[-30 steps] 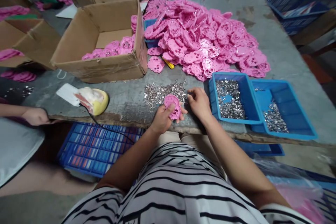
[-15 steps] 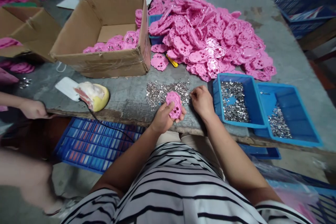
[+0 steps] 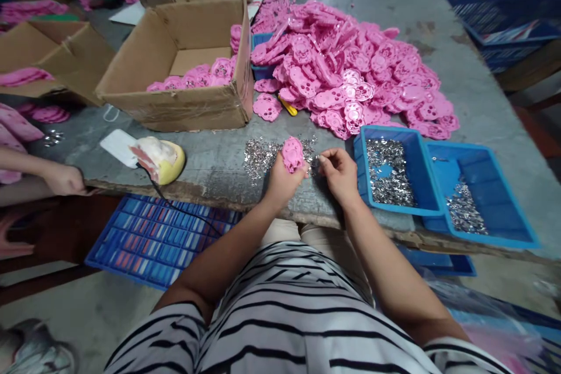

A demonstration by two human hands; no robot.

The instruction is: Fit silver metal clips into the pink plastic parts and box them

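A pink plastic piece with a scalloped edge and small holes (image 3: 292,153) is gripped in my left hand (image 3: 283,180), raised a little over the table's front edge. Behind and around it lies a loose spread of small shiny metal parts (image 3: 259,158). At the right end of that spread is my right hand (image 3: 340,174), thumb and forefinger pinched together; whatever is between the fingertips is too small to name. Just right of this hand stands a blue bin (image 3: 397,208) holding metal parts, with a second blue bin (image 3: 511,210) beside it.
A big heap of pink pieces (image 3: 350,64) covers the table's back. Left of it stands a cardboard box (image 3: 175,108) with pink pieces inside. A yellow-handled tool (image 3: 288,106) and a yellow-and-white object with a cord (image 3: 169,163) lie nearby. Another person's hand (image 3: 65,179) is at far left.
My left hand has turned and tilted the pink piece, lifting it slightly away from me. My right hand stays near the metal parts, its fingers shifted a little. The other person's leg has moved.
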